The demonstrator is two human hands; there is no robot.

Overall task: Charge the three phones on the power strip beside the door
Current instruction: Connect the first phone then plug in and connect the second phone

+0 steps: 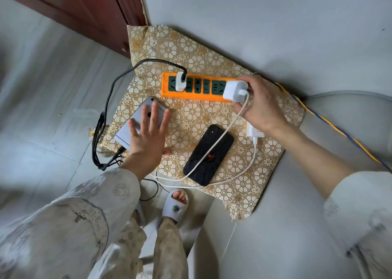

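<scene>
- The orange power strip (197, 87) lies on a gold floral cloth (191, 117), close to the wall and to the right of the dark wooden door (84, 9).
- A small white charger (181, 81) sits in a socket near the strip's left end; a black braided cable (110, 92) runs from it off the cloth's left edge and down to the silver phone (135, 119).
- The right hand (261, 106) grips a larger white charger (234, 91) at the strip's right end, fingers curled round its outer side. Whether its pins are fully seated cannot be told.
- A white cable (214, 145) runs from that charger across the back of the black phone (209, 154), which lies face down in the middle of the cloth, between the two hands and touched by neither.
- The left hand (146, 132) is flat with fingers spread, over the silver phone at the cloth's left edge; whether the palm presses it cannot be told.
- A third white charger (253, 131) lies on the cloth just below the right wrist, with a second white cable (254, 157) leading from it.
- A third phone cannot be made out.
- The hands are well apart, one at each side of the cloth.
</scene>
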